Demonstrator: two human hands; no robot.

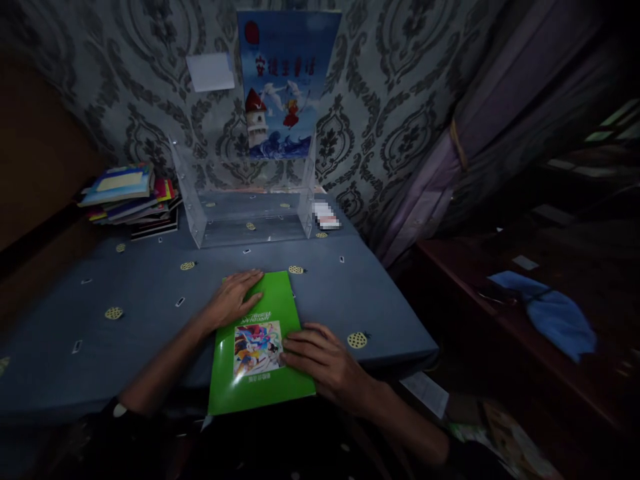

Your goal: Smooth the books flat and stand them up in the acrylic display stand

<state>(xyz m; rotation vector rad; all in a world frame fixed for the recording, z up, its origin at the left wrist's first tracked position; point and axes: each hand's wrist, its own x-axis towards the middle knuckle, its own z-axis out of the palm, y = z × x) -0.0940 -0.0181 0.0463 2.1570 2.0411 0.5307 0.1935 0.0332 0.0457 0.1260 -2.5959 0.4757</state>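
A thin green book [287,303] with a colourful square picture on its cover lies at the front of the table, its near end reaching past the table edge. The printing on the cover appears upside down to me. My left hand [235,299] rests flat on the book's far left part, fingers stretched out. Across the right side of the cover lies my right hand [325,360], its fingers extended over the edge of the picture and its thumb hidden. Beyond the book stands a clear acrylic rack [193,207], with nothing seen inside it.
A stack of books [125,197] sits at the back left of the blue tablecloth [150,280]. On the patterned wall hang a blue poster [285,87] and a white card [211,72]. A small blurred item [326,216] lies right of the rack. Blue cloth [555,313] lies on dark red furniture.
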